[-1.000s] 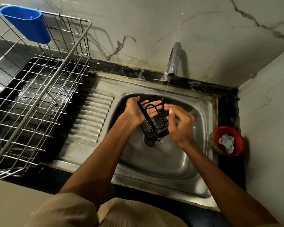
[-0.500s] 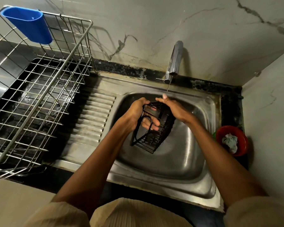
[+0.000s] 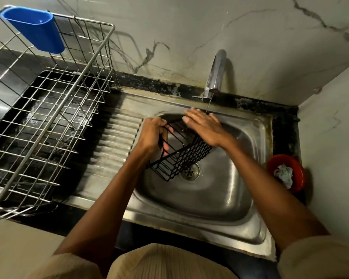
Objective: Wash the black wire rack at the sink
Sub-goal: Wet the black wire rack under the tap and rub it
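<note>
The black wire rack [image 3: 181, 156] hangs tilted over the steel sink [image 3: 216, 200], its lower end near the drain [image 3: 190, 171]. My left hand [image 3: 152, 134] grips the rack's left wire edge, fingers curled round it. With straight fingers, my right hand [image 3: 203, 125] lies flat on the rack's upper right side. A thin stream of water falls from the tap [image 3: 215, 75] just behind my right hand.
A large metal dish rack [image 3: 48, 117] with a blue plastic cup [image 3: 33, 29] hooked on it stands on the left counter. The ribbed drainboard [image 3: 113, 141] lies between it and the basin. A red bowl [image 3: 285, 172] holding a crumpled cloth sits right of the sink by the wall.
The rack has turned and dropped lower toward the drain. My right hand has flattened and slid across the rack's top side; my left hand keeps its grip.
</note>
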### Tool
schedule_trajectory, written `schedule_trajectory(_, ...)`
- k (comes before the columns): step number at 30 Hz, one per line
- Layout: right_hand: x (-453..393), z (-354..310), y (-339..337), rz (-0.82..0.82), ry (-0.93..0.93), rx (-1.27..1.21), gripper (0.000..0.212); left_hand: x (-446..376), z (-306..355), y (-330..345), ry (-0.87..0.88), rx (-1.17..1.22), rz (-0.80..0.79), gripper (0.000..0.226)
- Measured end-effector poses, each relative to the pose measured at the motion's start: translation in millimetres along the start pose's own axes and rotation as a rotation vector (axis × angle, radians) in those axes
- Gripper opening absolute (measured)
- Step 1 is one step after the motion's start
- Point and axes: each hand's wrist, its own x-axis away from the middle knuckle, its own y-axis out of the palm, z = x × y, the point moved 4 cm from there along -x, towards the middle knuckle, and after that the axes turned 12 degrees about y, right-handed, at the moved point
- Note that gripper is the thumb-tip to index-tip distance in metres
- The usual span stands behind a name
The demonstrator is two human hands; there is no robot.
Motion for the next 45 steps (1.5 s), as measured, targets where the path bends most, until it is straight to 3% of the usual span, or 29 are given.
schedule_trajectory(2,-18,24,-10,0.027,0.106,-0.035,0.058,8,-2,-9,0.075,0.065,-0.02,0.042)
schedule_trajectory(6,-31,34,-28,0.037,0.213,-0.432,0.038,24,-13,-22,0.129,0.22,-0.008,0.037)
schedule_trajectory(10,-34,14,-40,-0.042,0.186,-0.639,0.017,38,-26,-27,0.122,0.29,0.039,0.048)
schedule_trajectory(12,-34,7,-43,-0.021,0.169,-0.645,0.011,42,-33,-28,0.116,0.35,0.056,0.06)
schedule_trajectory(13,-34,6,-43,0.001,0.166,-0.654,0.012,42,-36,-28,0.109,0.369,0.019,0.056)
schedule_trajectory(16,-33,5,-47,0.061,0.143,-0.662,0.014,38,-43,-28,0.031,0.297,-0.218,0.033)
schedule_trajectory(20,-28,1,-58,0.145,0.088,-0.57,0.019,31,-43,-17,-0.138,0.093,-0.42,0.037)
schedule_trajectory(26,-25,-22,-60,0.15,-0.028,-0.46,0.018,18,-19,20,-0.143,0.015,-0.446,0.041)
schedule_trajectory(31,-22,-32,-52,0.227,-0.137,-0.366,0.014,6,-12,36,-0.096,0.082,-0.282,0.046)
schedule_trajectory(34,-16,-31,-48,0.391,-0.13,-0.196,0.034,6,-15,41,-0.072,0.139,-0.17,0.044)
schedule_trajectory(36,-15,-20,-45,0.468,-0.025,-0.181,0.055,8,-16,44,-0.08,0.198,-0.121,0.044)
schedule_trajectory(40,-14,-3,-13,0.333,0.288,-0.547,0.092,10,-15,49,-0.079,0.335,-0.006,0.04)
schedule_trajectory(43,7,-12,22,0.218,0.264,-0.779,0.087,11,-16,50,-0.1,0.421,0.118,0.035)
schedule_trajectory(45,27,-16,40,0.183,0.211,-0.792,0.082,12,-20,42,-0.127,0.443,0.191,0.035)
